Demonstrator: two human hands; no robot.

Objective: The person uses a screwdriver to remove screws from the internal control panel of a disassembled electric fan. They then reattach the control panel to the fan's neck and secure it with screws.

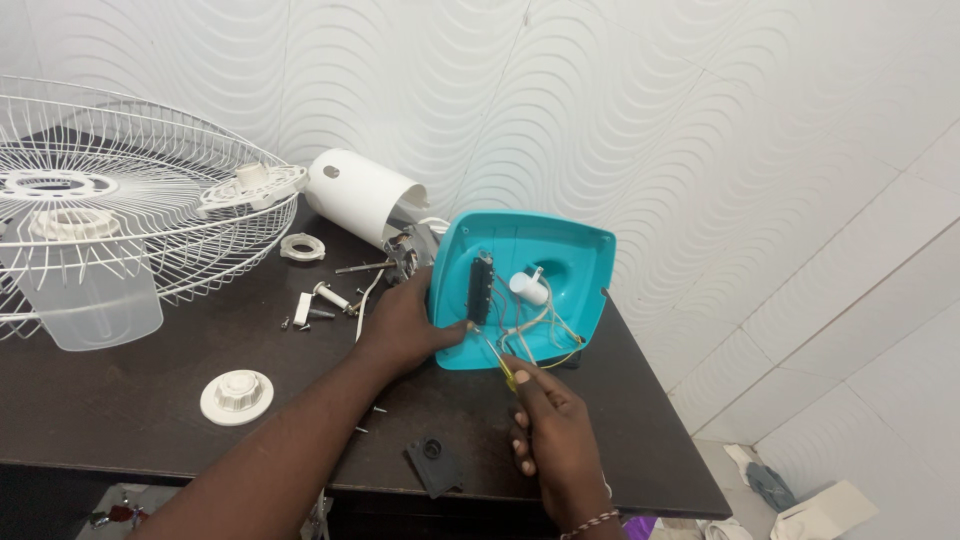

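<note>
Fan was already stripped: wire grille (110, 190), motor housing (360, 195) and loose screws (310, 318) lay apart on the table (120, 420). Left hand (400, 325) clamped the teal base cover (540, 260); right hand (555, 430) closed on a yellow-handled screwdriver (503, 365) at its wiring, base work apparently unfinished.

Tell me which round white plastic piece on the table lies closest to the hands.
The ribbed white cap at the table's front, just left of the left forearm. The white ring lies farther back beside the wire fan guard, beyond the left hand.

No labels, signs or screens show; a pale, flat carton-like shape (828, 510) lies on the floor, low and to the right of the right hand (555, 430)
</note>
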